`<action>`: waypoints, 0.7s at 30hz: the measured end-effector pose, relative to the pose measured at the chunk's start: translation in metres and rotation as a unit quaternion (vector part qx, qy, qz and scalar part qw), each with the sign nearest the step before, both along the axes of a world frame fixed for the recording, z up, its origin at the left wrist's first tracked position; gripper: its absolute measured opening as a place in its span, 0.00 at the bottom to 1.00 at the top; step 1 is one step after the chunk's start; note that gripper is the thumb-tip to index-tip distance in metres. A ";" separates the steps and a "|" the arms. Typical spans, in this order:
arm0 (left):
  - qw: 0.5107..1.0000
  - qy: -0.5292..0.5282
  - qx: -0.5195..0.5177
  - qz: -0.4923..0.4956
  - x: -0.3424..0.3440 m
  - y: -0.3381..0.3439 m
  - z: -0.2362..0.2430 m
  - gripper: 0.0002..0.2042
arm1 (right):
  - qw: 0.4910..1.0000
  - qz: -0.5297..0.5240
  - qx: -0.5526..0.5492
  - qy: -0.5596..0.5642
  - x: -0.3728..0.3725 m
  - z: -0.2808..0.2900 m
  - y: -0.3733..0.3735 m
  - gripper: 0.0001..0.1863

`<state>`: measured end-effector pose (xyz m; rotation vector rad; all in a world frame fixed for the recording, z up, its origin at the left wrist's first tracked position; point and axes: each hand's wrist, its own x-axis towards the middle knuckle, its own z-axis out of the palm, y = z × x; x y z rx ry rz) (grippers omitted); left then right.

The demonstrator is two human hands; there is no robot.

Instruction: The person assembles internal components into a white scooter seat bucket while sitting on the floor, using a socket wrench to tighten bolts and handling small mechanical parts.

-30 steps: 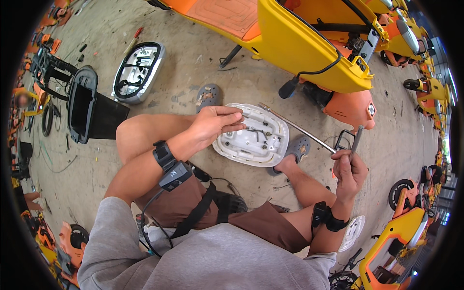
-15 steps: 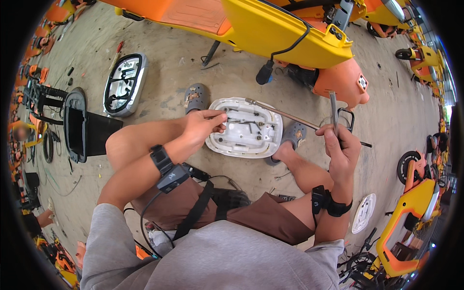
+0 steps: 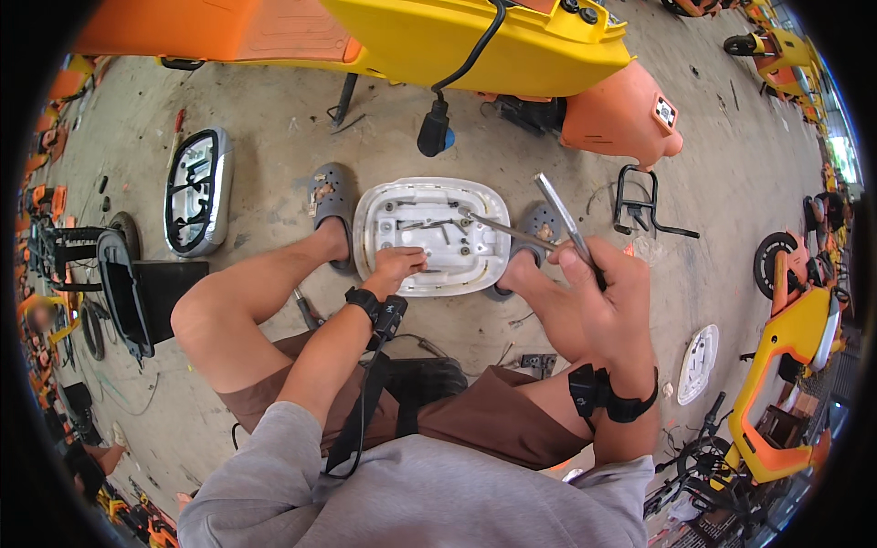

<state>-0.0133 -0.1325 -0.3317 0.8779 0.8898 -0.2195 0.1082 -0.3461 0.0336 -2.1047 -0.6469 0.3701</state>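
My right hand [image 3: 598, 283] is closed around a metal T-handle wrench [image 3: 565, 215]. The long shaft of the wrench slants left, and its tip appears over the upper right part of a white plastic cover [image 3: 365, 219]. That cover lies hollow side up on the floor between my feet, with several dark screws or pins [image 3: 445, 224] inside it. My left hand [image 3: 397, 267] is over the cover's near left part, its fingers pinched together. Whatever sits between those fingertips is too small to make out.
Ahead stands a yellow and orange scooter [image 3: 475, 46] with a hanging black cable. A silver-rimmed cover [image 3: 215, 192] and a black bin [image 3: 128, 292] are on the left. To the right lie a black metal rack [image 3: 637, 201] and another white panel [image 3: 699, 365].
My left hand has dropped from beside the cover's upper left into its near left part. The right hand has shifted slightly left and down with the wrench. The whole view has shifted too.
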 end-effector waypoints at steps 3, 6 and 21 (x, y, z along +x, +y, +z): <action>0.991 0.008 0.124 -0.059 0.002 -0.008 -0.028 0.14 | 0.999 0.008 -0.018 -0.032 0.003 -0.008 -0.002 0.07; 0.938 -0.039 0.315 -0.139 -0.002 -0.019 -0.053 0.12 | 0.998 -0.001 -0.053 -0.019 0.006 -0.013 -0.005 0.06; 0.842 -0.097 0.499 -0.182 -0.005 -0.028 -0.065 0.08 | 0.998 0.017 -0.064 0.012 0.005 -0.009 0.017 0.04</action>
